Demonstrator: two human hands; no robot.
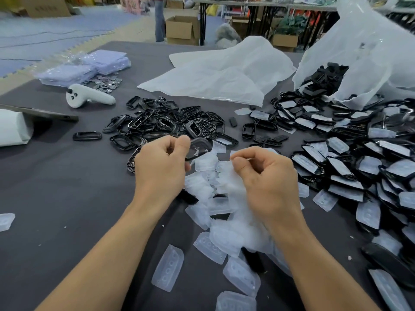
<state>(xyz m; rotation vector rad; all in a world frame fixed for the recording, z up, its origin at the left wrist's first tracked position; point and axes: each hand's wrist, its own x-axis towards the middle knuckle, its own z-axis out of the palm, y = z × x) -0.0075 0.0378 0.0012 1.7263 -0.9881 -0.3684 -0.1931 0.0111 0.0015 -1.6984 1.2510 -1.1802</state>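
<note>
Clear pads (168, 268) heaped under my wrists | left hand (161, 162) curled, gripping black frame (198, 149) | right hand (267, 176) pinching clear insert (225, 170) between both | risk: thin insert slips, lost in heap

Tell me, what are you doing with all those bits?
A person seems to be separating plastic parts at a grey table. The left hand pinches a black frame, the right hand a clear cover. Bare frames are heaped behind, loose covers lie below the hands, and untouched pieces spill from a bag at right.
</note>
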